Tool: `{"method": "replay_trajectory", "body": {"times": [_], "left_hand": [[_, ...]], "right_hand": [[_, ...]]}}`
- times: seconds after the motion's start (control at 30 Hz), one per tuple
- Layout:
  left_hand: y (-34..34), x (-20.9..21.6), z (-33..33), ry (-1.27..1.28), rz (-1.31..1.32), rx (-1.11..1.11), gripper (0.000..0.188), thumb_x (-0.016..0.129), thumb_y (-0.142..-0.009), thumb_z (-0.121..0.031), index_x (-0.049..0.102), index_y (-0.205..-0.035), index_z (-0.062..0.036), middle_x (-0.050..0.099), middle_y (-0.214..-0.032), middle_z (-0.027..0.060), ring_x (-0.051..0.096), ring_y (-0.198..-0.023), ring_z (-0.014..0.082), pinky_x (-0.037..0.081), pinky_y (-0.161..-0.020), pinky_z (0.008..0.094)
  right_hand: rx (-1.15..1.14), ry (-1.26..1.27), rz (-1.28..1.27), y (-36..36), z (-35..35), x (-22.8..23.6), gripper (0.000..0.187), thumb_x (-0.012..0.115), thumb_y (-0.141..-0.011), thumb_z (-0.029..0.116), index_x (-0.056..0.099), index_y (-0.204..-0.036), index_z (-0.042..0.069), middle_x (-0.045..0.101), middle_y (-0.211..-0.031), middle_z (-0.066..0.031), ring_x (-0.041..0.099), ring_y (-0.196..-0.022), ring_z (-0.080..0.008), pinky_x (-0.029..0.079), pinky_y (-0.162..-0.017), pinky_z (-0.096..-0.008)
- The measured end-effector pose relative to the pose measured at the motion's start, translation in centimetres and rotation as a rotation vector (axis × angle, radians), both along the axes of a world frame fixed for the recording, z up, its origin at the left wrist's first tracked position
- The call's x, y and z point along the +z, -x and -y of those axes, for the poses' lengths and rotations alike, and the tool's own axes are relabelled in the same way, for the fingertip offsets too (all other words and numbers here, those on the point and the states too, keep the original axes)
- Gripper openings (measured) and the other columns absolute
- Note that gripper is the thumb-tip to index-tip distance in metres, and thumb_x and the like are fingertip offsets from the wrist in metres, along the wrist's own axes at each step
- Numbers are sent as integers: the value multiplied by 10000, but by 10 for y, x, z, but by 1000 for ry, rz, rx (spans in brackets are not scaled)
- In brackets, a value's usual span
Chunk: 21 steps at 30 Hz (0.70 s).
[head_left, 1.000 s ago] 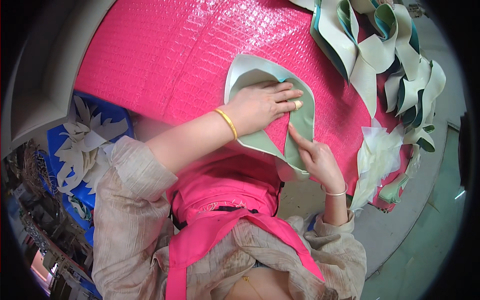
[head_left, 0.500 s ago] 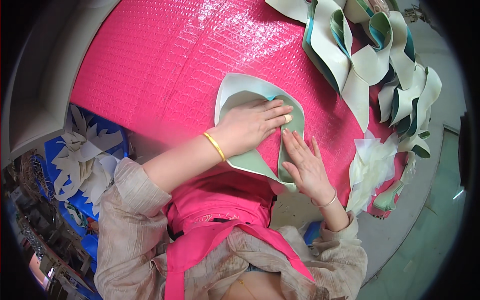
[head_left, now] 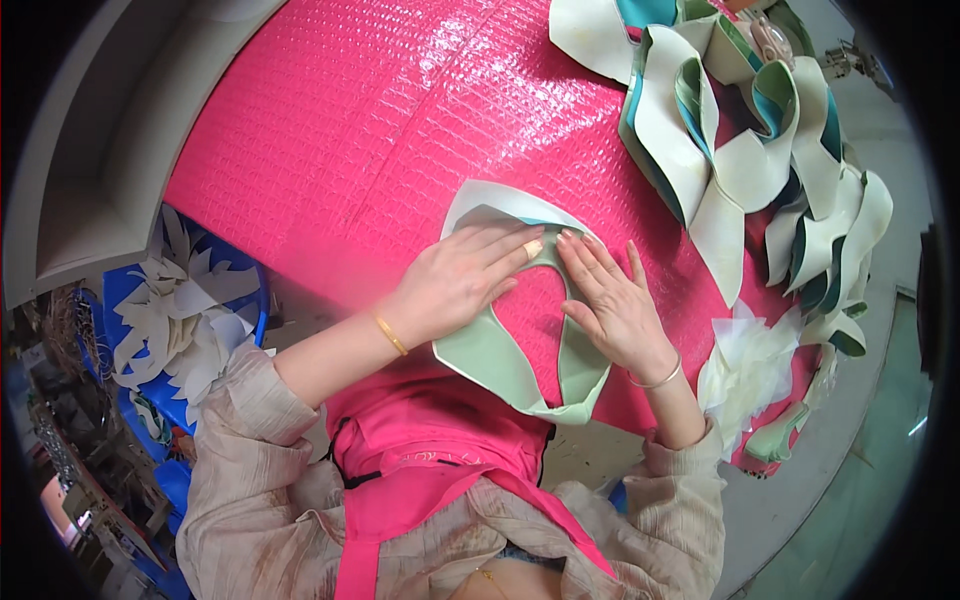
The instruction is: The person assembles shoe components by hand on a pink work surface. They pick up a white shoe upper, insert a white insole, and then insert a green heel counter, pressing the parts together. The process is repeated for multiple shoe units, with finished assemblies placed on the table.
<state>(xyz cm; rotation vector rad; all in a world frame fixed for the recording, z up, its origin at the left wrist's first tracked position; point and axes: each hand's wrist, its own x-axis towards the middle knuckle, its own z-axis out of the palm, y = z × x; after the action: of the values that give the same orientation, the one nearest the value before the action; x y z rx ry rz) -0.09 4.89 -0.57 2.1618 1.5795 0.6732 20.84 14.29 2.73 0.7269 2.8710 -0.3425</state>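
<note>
A loop-shaped piece, white outside with a pale green lining [head_left: 490, 355], that looks like a shoe upper lies in front of me at the near table edge. Pink tabletop shows through its middle opening. Both palms face down on it. My left hand [head_left: 462, 275], fingers stretched out, rests across its far left part, with a wrapped fingertip near the centre. My right hand [head_left: 618, 305] lies flat on the far right part, thumb spread toward the opening. The two hands' fingertips almost meet on the green lining. A strip of teal shows beyond them, under the white far edge.
Shiny pink sheeting [head_left: 350, 130] covers the table. Similar white, green and teal pieces [head_left: 668, 120] are piled at the far right. Nearer stand translucent white sheets [head_left: 745, 365] and a green folded piece [head_left: 775, 437]. Pale scraps [head_left: 185, 290] fill a blue bin [head_left: 263, 300] left, below a grey shelf [head_left: 90, 200].
My left hand has drawn back left from the opening. My right hand has slid to the far part of the piece, beside the left fingertips. The whole scene sits lower in the picture.
</note>
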Motion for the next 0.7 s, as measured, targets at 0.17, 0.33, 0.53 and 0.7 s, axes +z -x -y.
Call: {"method": "replay_trajectory", "body": {"times": [0.17,0.33,0.53,0.7], "left_hand": [[6,-4,-21,-114,-136,172,473,529,-824,-191,423,-1269,-73,409,-1330,72,389,-1219,247,335,-991,366],[8,-3,-24,-127,-299,289,473,488,-848,-194,398,-1306,-124,370,-1368,35,356,-1249,248,270,-1016,466],[53,19,77,160,-236,-106,460,541,-804,-203,456,-1250,-132,381,-1361,34,353,-1261,233,240,-1036,488],[42,8,73,-63,30,-29,359,627,-682,-89,580,-1037,-112,543,-1112,55,480,-1099,253,325,-977,486]], "right_hand": [[39,-70,-52,23,-19,-7,612,404,-863,464,263,-1385,178,318,-1402,-11,304,-1282,-203,124,-1069,-465],[-7,-152,-123,39,-24,-25,603,417,-863,446,261,-1386,189,240,-1440,-2,230,-1322,-205,106,-1072,-474],[-64,-129,-120,32,-22,-28,564,406,-882,407,234,-1394,243,200,-1454,-12,161,-1344,-247,67,-1075,-492],[-116,-12,-181,23,-20,10,525,414,-890,334,280,-1381,205,162,-1460,-92,99,-1354,-294,38,-1071,-483]]}}
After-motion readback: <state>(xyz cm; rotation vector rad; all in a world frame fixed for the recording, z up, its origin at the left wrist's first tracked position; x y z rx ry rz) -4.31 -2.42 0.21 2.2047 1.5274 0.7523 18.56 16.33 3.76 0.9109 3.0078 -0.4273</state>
